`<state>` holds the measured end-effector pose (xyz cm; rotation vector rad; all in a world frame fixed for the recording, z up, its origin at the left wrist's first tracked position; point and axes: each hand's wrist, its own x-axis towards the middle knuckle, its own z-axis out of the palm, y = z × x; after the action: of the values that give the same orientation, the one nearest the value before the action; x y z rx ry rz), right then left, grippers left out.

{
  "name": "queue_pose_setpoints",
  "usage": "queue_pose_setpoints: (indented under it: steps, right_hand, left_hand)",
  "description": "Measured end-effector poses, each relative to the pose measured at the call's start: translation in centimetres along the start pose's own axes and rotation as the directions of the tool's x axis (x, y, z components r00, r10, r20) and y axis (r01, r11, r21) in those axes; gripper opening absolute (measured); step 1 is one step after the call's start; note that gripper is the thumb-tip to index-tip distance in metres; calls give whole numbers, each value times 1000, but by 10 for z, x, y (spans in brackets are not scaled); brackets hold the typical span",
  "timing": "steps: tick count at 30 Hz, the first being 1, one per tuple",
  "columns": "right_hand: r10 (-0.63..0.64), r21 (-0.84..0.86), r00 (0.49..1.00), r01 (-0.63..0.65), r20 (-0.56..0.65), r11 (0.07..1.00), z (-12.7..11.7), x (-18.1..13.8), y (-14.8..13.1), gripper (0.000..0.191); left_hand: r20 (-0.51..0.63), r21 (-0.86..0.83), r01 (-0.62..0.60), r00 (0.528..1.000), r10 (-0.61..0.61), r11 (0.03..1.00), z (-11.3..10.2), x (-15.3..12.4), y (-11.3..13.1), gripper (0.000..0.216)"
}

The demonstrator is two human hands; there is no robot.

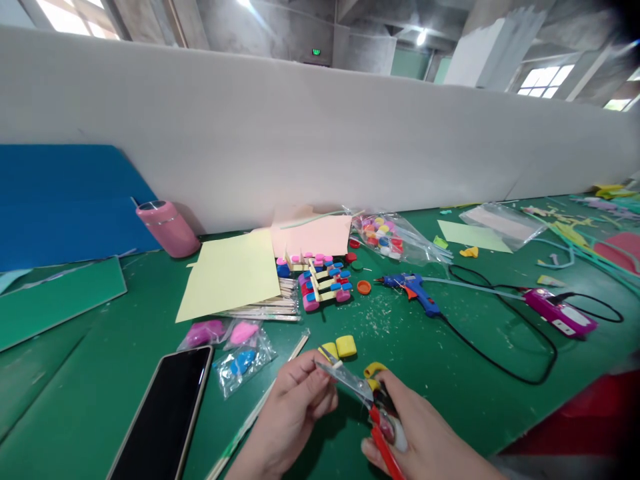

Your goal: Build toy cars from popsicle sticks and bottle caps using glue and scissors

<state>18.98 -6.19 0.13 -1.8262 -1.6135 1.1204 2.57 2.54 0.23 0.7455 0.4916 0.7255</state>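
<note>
My left hand [304, 392] is closed in a pinch on a small pale stick [338, 365], most of which is hidden by the fingers. My right hand [407, 423] grips a pair of scissors [356, 383] with red handles. Their blades point left and lie right at the pale stick, close to my left fingertips. Just beyond the blades are two yellow clay pieces [346, 346]; another yellow piece [374, 370] shows beside my right fingers. Farther back stands a small model [325, 283] of pink and blue clay with pale sticks across it.
A blue glue gun [411, 289] lies right of centre, its black cord running to a purple power strip [560, 313]. On the left are a phone [163, 417], bagged clay [244, 362] and yellow paper [230, 273]. Behind them stand a pink cup [169, 229] and a white partition [250, 133].
</note>
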Motion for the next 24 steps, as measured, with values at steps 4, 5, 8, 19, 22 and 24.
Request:
queue_pose_setpoints:
  steps: [4,5,8,19,22,24]
  right_hand:
    - [0,-17,1000,-1,-27,1000,4,1,5,23]
    - [3,-16,1000,-4,-30,1000,6,1,7,22]
    - [5,7,1000,-5,-16,1000,9,2,12,19]
    - [-1,142,997,-11,83,990,-4,1,-7,31]
    - [0,104,997,-8,72,995,-6,1,-7,31]
    - [-7,78,998,2,57,997,-5,1,-5,30]
  left_hand:
    - [16,-22,34,999,-34,999,0,1,-1,17]
    - [-4,-2,24,1000,-24,1000,0,1,-2,18]
    - [-81,141,-38,995,50,989,0,2,-5,20]
    - [-110,144,-134,982,151,980,1,1,-8,22]
    - [-69,28,-71,995,73,997,3,1,-5,20]
    - [-21,-15,-27,999,26,1000,1,1,-3,18]
